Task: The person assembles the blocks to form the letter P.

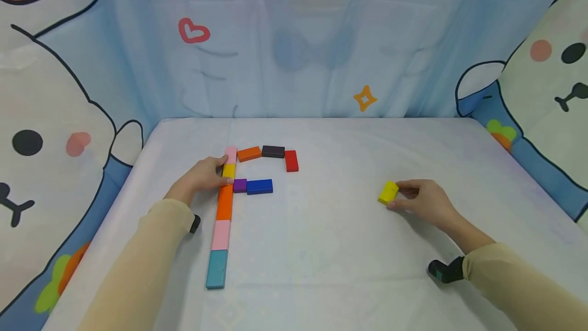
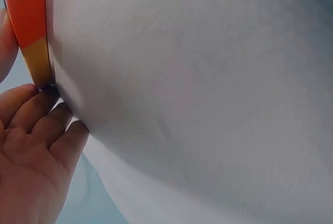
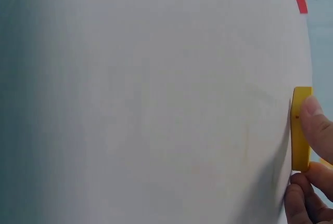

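Coloured rectangular blocks form a column on the left of the table in the head view. My left hand (image 1: 201,175) reaches over its upper part, pinching a golden-yellow block (image 1: 229,170) between thumb and fingers. Above that block is a pink block (image 1: 231,154); below it are an orange block (image 1: 224,203), another pink block (image 1: 221,235) and a teal block (image 1: 217,268). Well to the right, my right hand (image 1: 424,199) pinches a lemon-yellow block (image 1: 388,192) by its right side, thumb nearest me. The right wrist view shows this yellow block (image 3: 300,130) between thumb and fingers.
From the column's top, an orange block (image 1: 249,154), a black block (image 1: 273,151) and a red block (image 1: 291,161) run rightward. A purple block (image 1: 240,185) and a blue block (image 1: 259,187) branch off lower down. A patterned curtain (image 1: 294,40) hangs behind the white table (image 1: 321,249).
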{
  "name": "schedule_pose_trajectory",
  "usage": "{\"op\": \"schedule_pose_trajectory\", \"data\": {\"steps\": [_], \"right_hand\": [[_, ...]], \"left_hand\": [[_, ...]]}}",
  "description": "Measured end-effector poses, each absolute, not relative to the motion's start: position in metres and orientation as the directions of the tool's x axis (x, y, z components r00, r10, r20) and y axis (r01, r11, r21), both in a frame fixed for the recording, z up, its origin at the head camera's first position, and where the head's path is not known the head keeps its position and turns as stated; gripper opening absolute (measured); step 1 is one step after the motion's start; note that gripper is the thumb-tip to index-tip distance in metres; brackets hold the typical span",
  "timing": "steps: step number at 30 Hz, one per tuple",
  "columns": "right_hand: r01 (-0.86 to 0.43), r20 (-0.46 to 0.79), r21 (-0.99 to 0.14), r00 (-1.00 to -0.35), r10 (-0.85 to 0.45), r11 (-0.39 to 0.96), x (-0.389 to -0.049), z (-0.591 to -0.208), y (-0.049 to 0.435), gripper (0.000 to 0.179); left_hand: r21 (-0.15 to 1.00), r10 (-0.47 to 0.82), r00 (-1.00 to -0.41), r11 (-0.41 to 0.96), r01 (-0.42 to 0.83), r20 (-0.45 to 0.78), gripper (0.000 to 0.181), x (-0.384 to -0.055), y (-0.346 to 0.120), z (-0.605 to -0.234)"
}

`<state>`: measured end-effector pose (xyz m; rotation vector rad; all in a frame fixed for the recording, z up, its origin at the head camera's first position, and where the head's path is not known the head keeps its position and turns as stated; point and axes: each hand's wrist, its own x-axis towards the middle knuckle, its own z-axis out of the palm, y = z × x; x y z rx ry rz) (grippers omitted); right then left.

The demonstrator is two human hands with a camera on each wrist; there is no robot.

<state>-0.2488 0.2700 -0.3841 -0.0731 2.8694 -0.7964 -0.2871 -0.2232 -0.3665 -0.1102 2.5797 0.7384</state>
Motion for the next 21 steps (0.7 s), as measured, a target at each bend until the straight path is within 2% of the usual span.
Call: {"op": "schedule_pose_trajectory", "data": {"steps": [8,21], "right_hand": [[0.054,-0.18,-0.639,-0.98,-0.081,0.767,-0.249,-0.387,0.236,0.074],[0.121,-0.217,-0.707,-0.975,-0.051,0.697,-0.251,-0.39,0.187,0.07]], "left_hand": [[0.481,0.052,-0.901,0.857,-0.182,-0.431,0.079,-0.285,-0.222,-0.367],[0.473,0.053,-0.903,0.864,-0.173,-0.427,0.079,-0.285,-0.222,-0.367]]}}
